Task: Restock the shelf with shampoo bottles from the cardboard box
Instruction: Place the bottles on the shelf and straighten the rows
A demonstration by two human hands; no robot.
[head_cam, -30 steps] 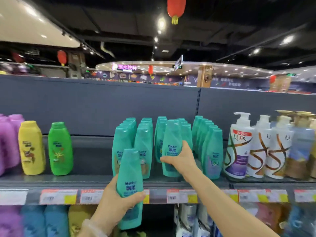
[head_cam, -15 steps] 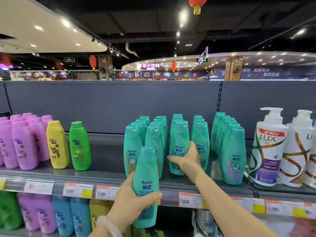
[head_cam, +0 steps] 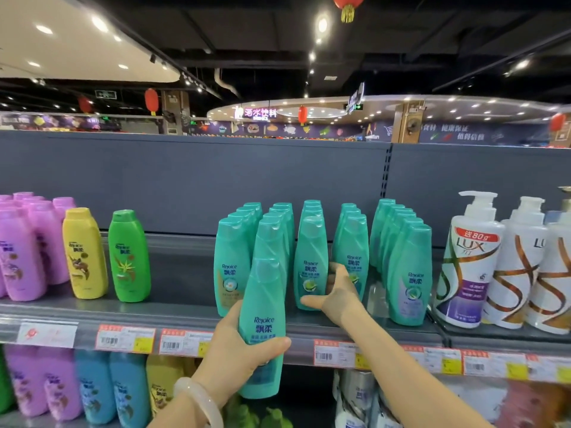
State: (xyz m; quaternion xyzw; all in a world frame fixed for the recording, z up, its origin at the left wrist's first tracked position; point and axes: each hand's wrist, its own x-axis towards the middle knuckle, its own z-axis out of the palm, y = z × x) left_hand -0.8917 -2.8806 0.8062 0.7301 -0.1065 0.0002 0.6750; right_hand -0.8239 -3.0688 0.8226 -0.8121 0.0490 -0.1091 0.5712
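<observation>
Shampoo bottle, teal and upright, is sitting in the left hand, whose fingers and thumb are curling round its lower half, just in front of the shelf edge. Right hand is reaching in with fingers spread, touching the base of a teal bottle standing in the rows on the shelf.

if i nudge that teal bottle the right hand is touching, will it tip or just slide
Probably tips: the teal bottle is tall on a narrow base. Its glossy plastic may slide on the smooth shelf if pushed low, where the right hand is.
</observation>
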